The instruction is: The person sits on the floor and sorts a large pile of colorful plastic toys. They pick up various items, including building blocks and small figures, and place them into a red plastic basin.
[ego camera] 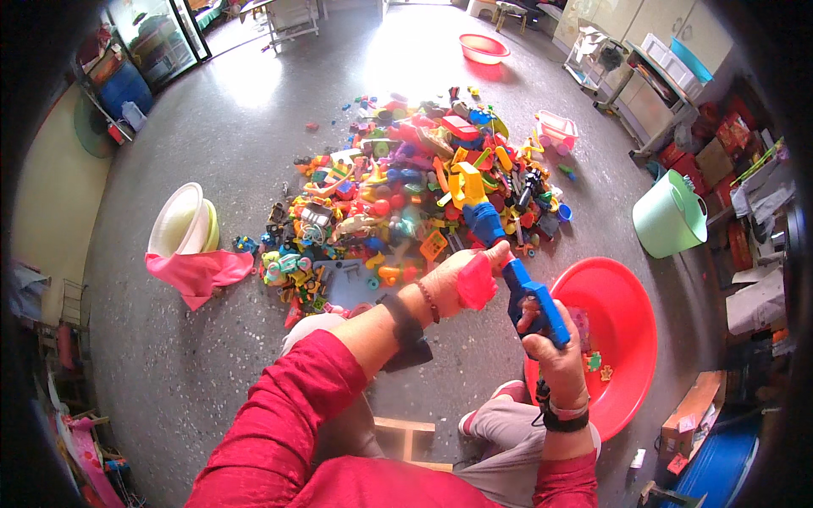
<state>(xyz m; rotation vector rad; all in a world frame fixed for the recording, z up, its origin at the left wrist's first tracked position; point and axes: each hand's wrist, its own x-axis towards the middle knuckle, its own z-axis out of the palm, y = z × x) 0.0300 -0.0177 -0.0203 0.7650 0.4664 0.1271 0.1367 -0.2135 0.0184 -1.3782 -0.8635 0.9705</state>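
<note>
My right hand [559, 362] grips the blue handle of a plastic toy [535, 303], which looks like a toy gun with a yellow claw-like front end. My left hand [457, 279] holds a pinkish-red plastic piece [476, 282], its thumb and fingers close to the toy's narrow middle; whether it also grips the toy is unclear. Beyond both hands spreads a big heap of mixed plastic toys [387, 190] on the floor. To the right, partly behind my right hand, a large red plastic basin [625, 317] holds a few small pieces, among them a green one [593, 362].
White and yellowish basins [174, 219] with a pink cloth [203, 273] stand at left. A light green bucket [667, 216] is at right, a red basin [484, 49] far off. Boxes and papers line the right side; a wooden stool [406, 424] is below me.
</note>
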